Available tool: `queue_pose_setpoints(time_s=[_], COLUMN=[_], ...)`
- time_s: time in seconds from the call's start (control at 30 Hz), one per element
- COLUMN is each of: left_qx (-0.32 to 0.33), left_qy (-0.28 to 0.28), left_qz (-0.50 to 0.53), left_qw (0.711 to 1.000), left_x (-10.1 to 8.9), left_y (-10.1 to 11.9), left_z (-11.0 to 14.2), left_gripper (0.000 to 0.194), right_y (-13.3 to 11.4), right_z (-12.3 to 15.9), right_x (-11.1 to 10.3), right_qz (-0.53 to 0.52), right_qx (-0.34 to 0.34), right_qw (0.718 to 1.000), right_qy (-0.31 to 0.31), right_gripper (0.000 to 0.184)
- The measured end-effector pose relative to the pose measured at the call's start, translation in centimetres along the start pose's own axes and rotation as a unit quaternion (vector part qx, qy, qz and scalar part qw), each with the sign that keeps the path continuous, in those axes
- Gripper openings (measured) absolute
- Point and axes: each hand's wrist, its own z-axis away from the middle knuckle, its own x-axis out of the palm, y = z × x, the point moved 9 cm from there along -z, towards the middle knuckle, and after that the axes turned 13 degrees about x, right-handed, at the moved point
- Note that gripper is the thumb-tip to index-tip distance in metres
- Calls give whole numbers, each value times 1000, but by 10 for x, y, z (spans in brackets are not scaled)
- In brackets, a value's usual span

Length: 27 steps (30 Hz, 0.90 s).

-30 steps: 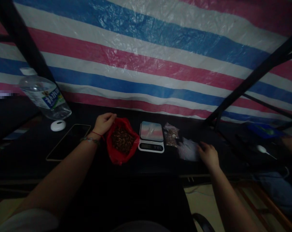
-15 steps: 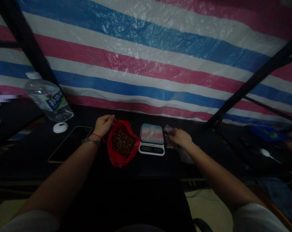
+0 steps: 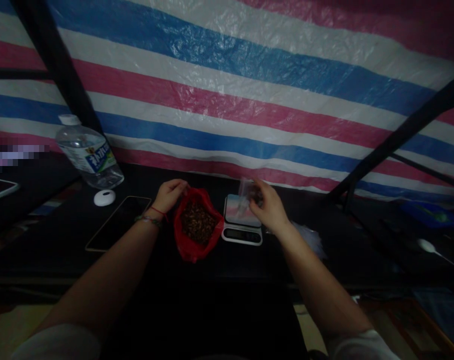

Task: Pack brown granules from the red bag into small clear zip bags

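Observation:
A red plastic bag (image 3: 184,251) lies with its mouth spread wide, full of small brown seed-like pieces (image 3: 198,222). At its upper left rim, the fingers of my left hand (image 3: 170,195) are closed on the plastic. To the right of it stands a white digital kitchen scale (image 3: 243,237) with a shiny reflective plate. My right hand (image 3: 271,206) grips a small clear plastic bag (image 3: 245,194) over the right part of that plate. Dark pieces show inside the small bag, partly covered by my fingers. Whether the small bag touches the plate I cannot tell.
More clear plastic bags (image 3: 310,239) lie beyond my right wrist. Left of my left arm are a phone (image 3: 117,225), a white earbud-case-like object (image 3: 104,197) and a large water bottle (image 3: 93,157). A white spoon (image 3: 427,246) and blue tray (image 3: 431,215) sit far right; striped sheeting (image 3: 227,105) hangs behind.
My right hand has lifted the small clear bag from beside the scale and moved it left, over the plate. My left hand stays at the red bag's rim. The view has shifted slightly.

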Motion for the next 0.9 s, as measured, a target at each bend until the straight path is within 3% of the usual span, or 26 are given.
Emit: queue_pose_setpoints(time_s=[0.07,0.13,0.33,0.47,0.67,0.9], left_qx=[-25,-46,-52,-58,-98,-103], left_qy=[-12,-36,-65,-85,-76,-80], left_qz=[61,112,162,164,196,222], left_qw=[998,992,983,981,973,966], left_x=[3,8,11,18,23,30], left_y=[-3,-6,-2,2,0,15], left_z=[2,5,8,10,14,14], left_gripper=[29,31,37,30,26,32], right_y=[-40,-66,-104,-102,-86,-67], right_z=[2,2,1,-1,4,9], right_x=[24,45,99,113,116,93], right_qz=[-31,-47,-55,-59,-89,-109], right_qx=[-52,-62,-108,-110,-97,-23], right_qw=[998,996,989,986,986,994], right_qy=[-33,-44,-90,-108,-99,-12], right_gripper=[65,64,62,66,64,48])
